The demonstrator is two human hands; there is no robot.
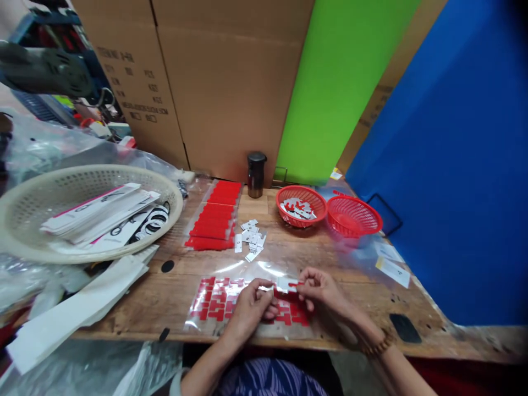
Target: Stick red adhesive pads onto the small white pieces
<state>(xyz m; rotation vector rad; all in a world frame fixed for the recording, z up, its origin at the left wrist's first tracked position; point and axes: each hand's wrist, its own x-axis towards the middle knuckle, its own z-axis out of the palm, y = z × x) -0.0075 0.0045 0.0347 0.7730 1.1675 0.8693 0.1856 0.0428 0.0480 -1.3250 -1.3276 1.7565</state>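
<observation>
My left hand (251, 305) and my right hand (322, 290) meet over a clear sheet (214, 302) bearing red die-cut stickers at the table's front edge. Both pinch a small white-and-red piece (285, 286) between their fingertips, left at its left end, right at its right end. A heap of small white tags (251, 237) lies just beyond the sheet. A clear bag of red strips (216, 215) lies further back.
Two red baskets stand at the back right, one (301, 204) holding white and red pieces, the other (353, 215) with nothing in it. A black cup (256, 174) stands by cardboard boxes. A beige basket (25, 209) with packaged items sits left, above white paper sleeves (78, 308).
</observation>
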